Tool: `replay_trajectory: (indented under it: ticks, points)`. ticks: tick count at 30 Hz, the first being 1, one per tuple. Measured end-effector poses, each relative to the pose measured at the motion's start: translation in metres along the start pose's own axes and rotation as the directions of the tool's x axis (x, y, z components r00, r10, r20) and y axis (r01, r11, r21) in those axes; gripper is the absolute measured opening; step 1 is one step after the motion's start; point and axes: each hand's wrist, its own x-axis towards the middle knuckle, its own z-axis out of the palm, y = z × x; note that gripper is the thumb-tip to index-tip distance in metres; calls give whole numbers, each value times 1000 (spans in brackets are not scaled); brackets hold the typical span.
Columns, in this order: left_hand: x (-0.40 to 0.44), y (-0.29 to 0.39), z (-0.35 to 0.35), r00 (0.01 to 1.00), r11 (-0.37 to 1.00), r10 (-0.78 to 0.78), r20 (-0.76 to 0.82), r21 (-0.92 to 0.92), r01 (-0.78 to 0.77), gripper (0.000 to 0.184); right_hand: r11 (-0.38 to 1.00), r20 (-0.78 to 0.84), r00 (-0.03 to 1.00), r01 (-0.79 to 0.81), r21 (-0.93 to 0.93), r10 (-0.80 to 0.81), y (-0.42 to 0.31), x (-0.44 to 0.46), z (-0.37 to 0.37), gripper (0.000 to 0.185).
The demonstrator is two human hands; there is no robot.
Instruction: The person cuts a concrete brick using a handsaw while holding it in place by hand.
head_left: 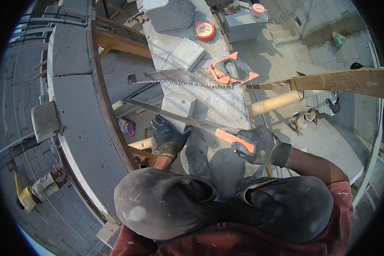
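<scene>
My right hand (260, 145), in a dark glove, is closed round the orange handle of a handsaw (175, 117). The saw's blade runs up and left across a small grey block (178, 105). My left hand (168, 134), also gloved, is at the near end of that block, below the blade, with its fingers partly curled on it. Beyond the block a second saw (230, 72) with an orange and black handle lies on the dusty plank (226, 106), its toothed blade pointing left.
A flat block (187, 54), a red tape roll (205, 31) and a large rough block (170, 15) lie farther along the plank. A concrete wall top (79, 98) runs along the left. A wooden beam (341, 82) crosses at right. Another person (36, 190) is far below at left.
</scene>
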Motion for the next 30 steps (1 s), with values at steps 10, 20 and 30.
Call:
replay_trajectory:
  ticks: [10, 20, 30]
  points:
    - [7, 20, -11, 994, 990, 83, 65, 108, -90, 126, 997, 10, 998, 64, 43, -64, 2, -13, 6, 6]
    - [42, -24, -66, 942, 851, 332, 50, -446, -277, 91, 993, -64, 996, 71, 93, -65, 3, 8, 13, 21]
    - [62, -83, -32, 924, 543, 305, 229, -839, 28, 54, 978, -123, 989, 109, 180, -87, -16, 26, -2, 4]
